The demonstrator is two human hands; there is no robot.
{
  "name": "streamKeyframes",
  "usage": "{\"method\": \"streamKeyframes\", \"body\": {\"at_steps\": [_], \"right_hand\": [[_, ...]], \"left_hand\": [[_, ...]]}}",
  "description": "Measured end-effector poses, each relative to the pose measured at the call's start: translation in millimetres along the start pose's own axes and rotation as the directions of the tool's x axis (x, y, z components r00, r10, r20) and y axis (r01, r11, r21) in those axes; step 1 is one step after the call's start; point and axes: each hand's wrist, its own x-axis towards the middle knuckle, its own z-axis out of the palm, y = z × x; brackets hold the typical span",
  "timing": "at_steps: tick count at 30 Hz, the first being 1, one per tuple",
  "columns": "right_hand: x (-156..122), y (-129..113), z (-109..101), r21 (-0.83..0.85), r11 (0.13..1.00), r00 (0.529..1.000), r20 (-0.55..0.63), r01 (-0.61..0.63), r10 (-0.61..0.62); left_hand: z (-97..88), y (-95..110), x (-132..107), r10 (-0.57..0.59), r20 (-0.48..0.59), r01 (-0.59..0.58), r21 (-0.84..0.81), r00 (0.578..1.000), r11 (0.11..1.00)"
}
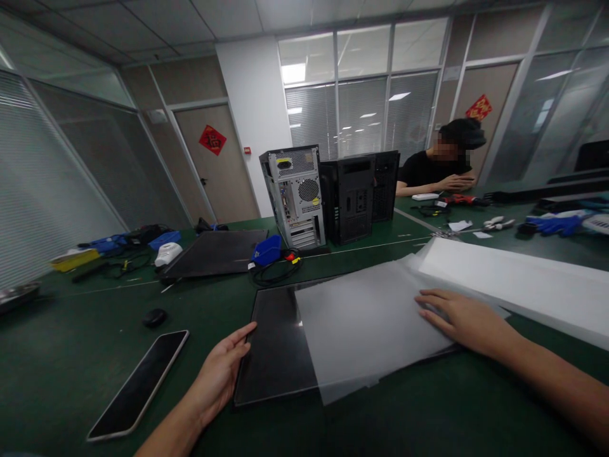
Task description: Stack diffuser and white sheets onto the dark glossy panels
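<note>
A dark, glossy flat panel lies before me, its right part covered by translucent white sheets. My left hand grips the panel's left edge, with fingertips at the rim and the rest of the fingers partly hidden. On the right, my right hand rests on the sheets with its fingers stretched out. Just beyond that hand is a long white foam block, partly overlapping the sheets' far corner.
Left of the panel lie a smartphone and a small black round object. Behind stand computer cases, a blue bin, a coiled cable and another dark panel. A person sits across the green table.
</note>
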Motion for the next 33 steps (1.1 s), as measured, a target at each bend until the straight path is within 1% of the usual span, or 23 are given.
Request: {"method": "streamKeyframes", "body": {"at_steps": [3, 5, 7, 9, 15, 19, 25, 30, 32, 33], "right_hand": [[-0.4, -4.5, -2.3, 0.025, 0.999, 1.0, 0.002, 0.021, -0.021], [-0.9, -14.7, -6.8, 0.126, 0.988, 0.996, 0.018, 0.086, -0.089], [-1.2, -23.9, -10.4, 0.25, 0.955, 0.985, 0.03, 0.159, -0.171], [-1.3, -28.3, -10.9, 0.297, 0.935, 0.977, 0.028, 0.195, -0.212], [-1.7, -21.6, -4.7, 0.245, 0.951, 0.974, 0.079, 0.188, -0.212], [-1.6, -15.1, -4.6, 0.23, 0.954, 0.969, 0.106, 0.193, -0.221], [-1.7, -12.8, -2.5, 0.268, 0.94, 0.969, 0.073, 0.209, -0.236], [-2.0, -18.5, -2.5, 0.235, 0.942, 0.963, 0.065, 0.238, -0.26], [0.2, -12.0, -2.3, 0.207, 0.949, 0.966, 0.053, 0.237, -0.253], [1.7, -4.9, -1.7, 0.177, 0.96, 0.973, 0.041, 0.215, -0.225]], "left_hand": [[-0.7, -0.6, 1.0, 0.013, -0.004, -0.013, -0.004, 1.0, 1.0], [-1.5, -1.3, 2.0, 0.021, 0.0, -0.021, -0.012, 1.0, 1.0], [-2.0, -1.8, 2.6, 0.028, 0.002, -0.028, -0.013, 1.0, 1.0], [-1.7, -1.6, 2.4, 0.036, -0.005, -0.036, 0.002, 0.999, 0.999], [0.0, 0.0, 0.7, 0.046, -0.018, -0.046, 0.027, 0.999, 0.999], [-3.8, -2.9, 3.9, 0.051, -0.031, -0.049, 0.049, 0.998, 0.998], [-8.4, -5.5, 6.3, 0.055, 0.023, -0.056, 0.06, 0.998, 0.997], [-3.8, -1.4, 2.7, 0.037, 0.016, -0.038, 0.064, 0.999, 0.997], [-3.5, -1.4, 2.8, 0.041, 0.012, -0.042, 0.069, 0.999, 0.997], [-4.0, -2.0, 3.4, 0.041, 0.012, -0.042, 0.072, 0.999, 0.997]]}}
